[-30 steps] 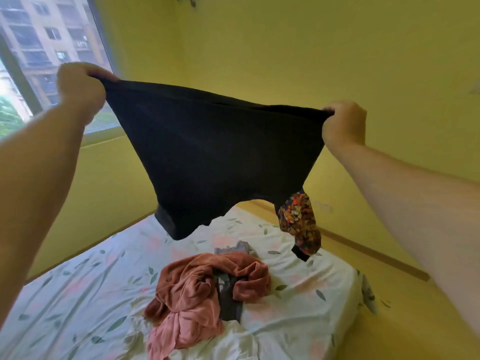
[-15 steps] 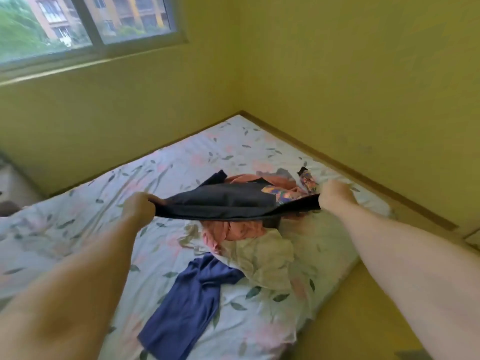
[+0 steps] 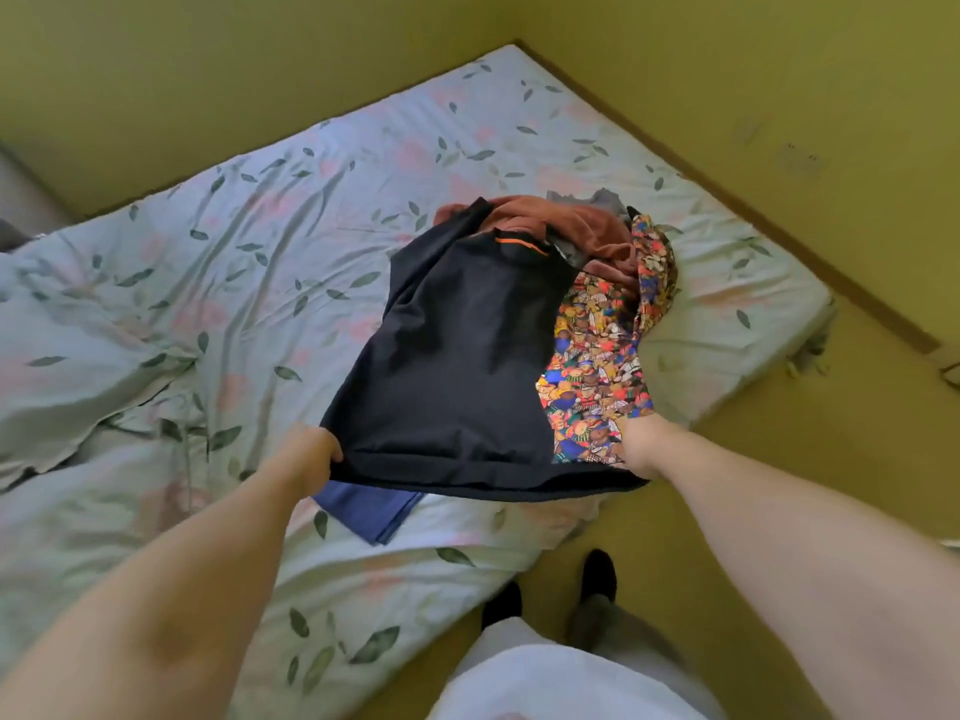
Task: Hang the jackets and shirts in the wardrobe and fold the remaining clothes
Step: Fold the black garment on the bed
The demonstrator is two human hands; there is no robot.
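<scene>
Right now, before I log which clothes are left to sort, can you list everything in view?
dark shirt: one, navy-black with orange neck tape, spread over the pile on the bed, hem held by both hands.
patterned garment: one, multicoloured print, beside the dark shirt on its right.
rust garment: one, reddish brown, crumpled beyond the dark shirt's collar.
grey garment: one, grey, just showing at the pile's far side.
blue garment: one, blue, on the sheet, partly under the dark shirt's hem.
bed sheet: one, pale with leaf print, covers the bed.
floor: yellow, right of the bed.
feet: two, dark socks, on the floor.
left hand: grips the hem's left corner.
right hand: grips the hem's right corner.
</scene>
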